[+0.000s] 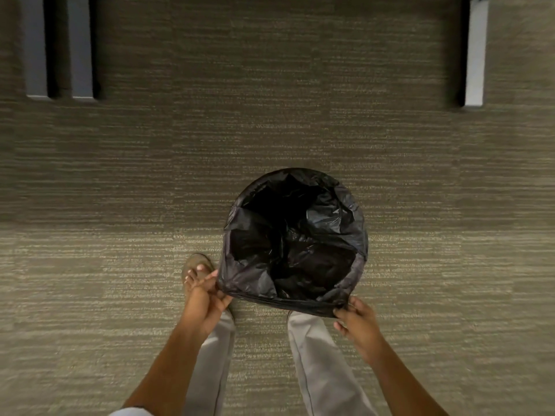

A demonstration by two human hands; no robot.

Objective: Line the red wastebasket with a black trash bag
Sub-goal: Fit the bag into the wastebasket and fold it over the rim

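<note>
Bottom of frame, pale trouser legs (315,364) on carpet (120,205); left hand (207,298) lower centre pinching the near-left hem of the black trash bag (295,235); right hand (359,321) lower right pinching the near-right hem, fingers curled; bag mouth spread round at centre frame, wastebasket itself hidden under the film, no red visible; film looks thin, light, slippery, crinkly, likely tears if yanked, best held at the folded rim; furniture legs (81,49) upper left, another upper right.
</note>
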